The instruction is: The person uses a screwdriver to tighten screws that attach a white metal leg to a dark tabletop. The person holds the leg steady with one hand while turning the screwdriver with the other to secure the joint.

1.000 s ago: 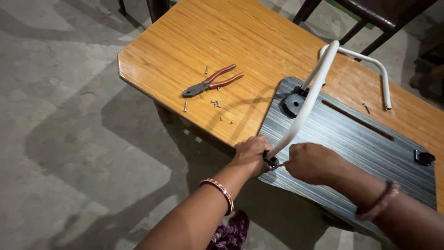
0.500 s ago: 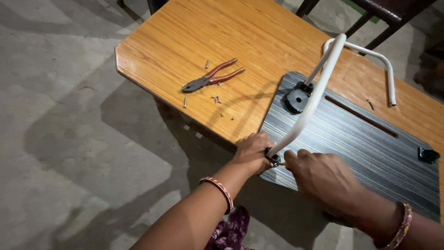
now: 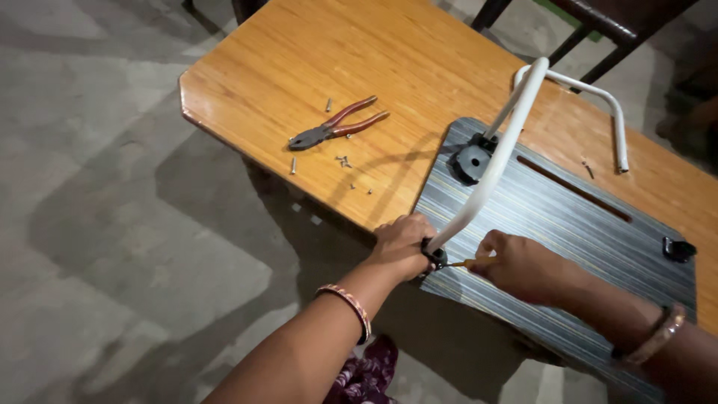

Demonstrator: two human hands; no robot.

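**Two hands at the foot of a white tube leg**

A grey striped board [image 3: 568,224] lies flat on an orange wooden table [image 3: 389,67], its near corner hanging over the table's edge. A bent white tube leg [image 3: 499,157] rises from that near corner and arches back across the board towards a black bracket [image 3: 471,163] at the far left corner.

The left hand [image 3: 402,243] is clamped around the black fitting [image 3: 434,256] at the lower end of the tube, fingers curled over the board's edge. Just beside it, the right hand [image 3: 523,265] pinches a thin yellowish tool [image 3: 467,262], fingers closed on its handle, the tip pointing into the fitting. What kind of tool it is I cannot tell; most of it is hidden in the fist. Both wrists wear bangles.

Well apart on the bare table top lie red-handled pliers [image 3: 333,129], with a few small screws [image 3: 344,160] scattered near them. Another black bracket [image 3: 678,249] sits at the board's right edge. A dark chair frame [image 3: 598,30] stands behind the table.
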